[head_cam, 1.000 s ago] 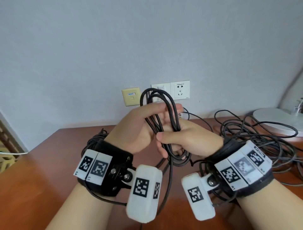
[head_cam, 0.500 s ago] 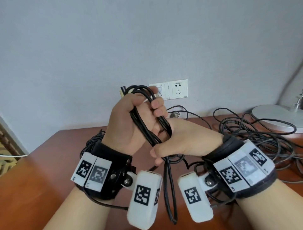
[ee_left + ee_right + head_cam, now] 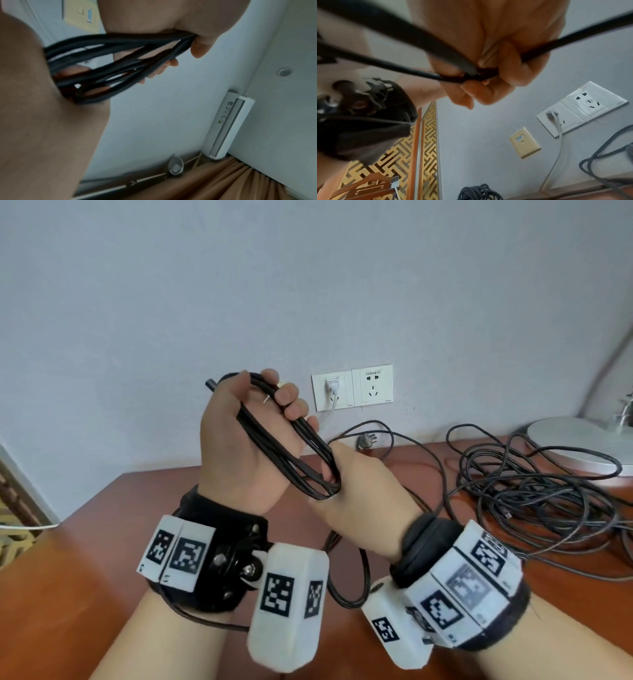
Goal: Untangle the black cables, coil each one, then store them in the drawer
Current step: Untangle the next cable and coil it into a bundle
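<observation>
Several loops of one black cable, gathered into a coiled bundle (image 3: 281,446), are held in the air above the table (image 3: 85,559), between both hands. Left hand (image 3: 246,450) is raised, fingers curled round the upper end of the bundle; a connector tip (image 3: 209,385) pokes out past the thumb side. Right hand (image 3: 363,491) sits just below and to the right, closed round the lower bend of the loops, with one strand running out past the knuckles in the right wrist view. Left wrist view is blurred but shows the strands fanning between the two grips.

Handling, as a judgement: light, limp, smooth-jacketed. Loops will spring apart if either grip loosens, so take it across all strands at mid-bundle, not by a single strand or the connector. A tail loop (image 3: 349,577) hangs below the wrists.

Step in hand, as a judgement: securing this coil; storing not yet done. No drawer is in view.

Further out: a tangled pile of black cables (image 3: 534,494) lies on the table to the right, near a round lamp base (image 3: 582,440). Another dark coil (image 3: 479,192) lies at the table's left rear. A grey plug (image 3: 366,441) rests by the wall, under the wall sockets (image 3: 352,386).
</observation>
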`<state>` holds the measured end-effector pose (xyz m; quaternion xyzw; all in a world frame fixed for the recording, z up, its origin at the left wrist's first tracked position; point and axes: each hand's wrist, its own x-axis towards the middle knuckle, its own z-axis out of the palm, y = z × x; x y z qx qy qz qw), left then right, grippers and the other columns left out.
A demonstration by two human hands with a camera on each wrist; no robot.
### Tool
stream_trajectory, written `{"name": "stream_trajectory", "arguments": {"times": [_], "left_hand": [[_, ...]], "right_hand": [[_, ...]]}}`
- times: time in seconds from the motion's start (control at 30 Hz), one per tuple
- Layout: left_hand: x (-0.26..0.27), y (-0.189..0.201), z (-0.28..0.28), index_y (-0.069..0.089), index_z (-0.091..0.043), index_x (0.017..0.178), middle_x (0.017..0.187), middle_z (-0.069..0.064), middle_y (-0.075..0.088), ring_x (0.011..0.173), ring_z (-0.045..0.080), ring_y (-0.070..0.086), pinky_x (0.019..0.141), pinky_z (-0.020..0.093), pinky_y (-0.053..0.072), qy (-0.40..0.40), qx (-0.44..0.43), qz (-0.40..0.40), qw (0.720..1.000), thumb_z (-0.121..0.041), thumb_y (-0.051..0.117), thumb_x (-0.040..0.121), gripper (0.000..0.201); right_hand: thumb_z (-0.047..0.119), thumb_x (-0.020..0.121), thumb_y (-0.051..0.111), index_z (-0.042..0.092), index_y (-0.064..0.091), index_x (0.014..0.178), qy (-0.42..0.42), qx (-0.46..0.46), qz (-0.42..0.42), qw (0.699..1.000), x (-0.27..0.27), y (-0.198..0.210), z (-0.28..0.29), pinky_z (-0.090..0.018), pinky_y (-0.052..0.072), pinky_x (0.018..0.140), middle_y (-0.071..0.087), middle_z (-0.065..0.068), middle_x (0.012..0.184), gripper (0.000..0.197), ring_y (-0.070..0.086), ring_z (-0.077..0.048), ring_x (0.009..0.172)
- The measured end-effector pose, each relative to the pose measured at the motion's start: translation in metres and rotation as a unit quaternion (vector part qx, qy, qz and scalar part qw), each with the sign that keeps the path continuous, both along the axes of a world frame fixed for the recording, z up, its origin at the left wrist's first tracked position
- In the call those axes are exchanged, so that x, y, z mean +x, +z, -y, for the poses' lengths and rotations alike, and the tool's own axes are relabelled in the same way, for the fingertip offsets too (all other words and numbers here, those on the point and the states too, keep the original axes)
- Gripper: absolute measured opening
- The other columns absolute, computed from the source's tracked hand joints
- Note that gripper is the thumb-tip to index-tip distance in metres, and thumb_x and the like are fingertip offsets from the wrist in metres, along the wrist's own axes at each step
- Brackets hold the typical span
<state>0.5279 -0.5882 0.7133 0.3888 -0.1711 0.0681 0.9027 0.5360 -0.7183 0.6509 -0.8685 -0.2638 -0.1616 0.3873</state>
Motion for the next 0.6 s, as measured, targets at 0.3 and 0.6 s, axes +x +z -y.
{"name": "stream_trajectory", "arguments": {"times": [0.3, 0.6], "left_hand": [[-0.002, -0.021, 0.022, 0.055, -0.009, 0.091, 0.068, 0.006, 0.045, 0.060, 0.021, 0.046, 0.067, 0.035, 0.039, 0.052, 0.149, -0.014, 0.987, -0.007, 0.042, 0.067, 0.027], [-0.004, 0.007, -0.038, 0.046, -0.014, 0.083, 0.068, 0.000, 0.031, 0.057, 0.016, 0.029, 0.064, 0.031, 0.038, 0.134, -0.054, -0.029, 0.989, -0.011, 0.033, 0.061, 0.025]], "right_hand": [[0.031, 0.086, 0.060, 0.020, 0.050, 0.096, -0.049, -0.032, 0.002, 0.998, 0.005, -0.012, -0.002, -0.026, 0.041, 0.067, 0.067, -0.001, 0.089, 0.018, 0.064, -0.025, 0.087], [0.075, 0.073, 0.057, 0.028, 0.049, 0.099, -0.010, -0.142, -0.034, 0.989, 0.003, -0.008, 0.005, -0.032, 0.049, 0.071, 0.061, 0.010, 0.083, 0.055, 0.059, -0.012, 0.078]]}}
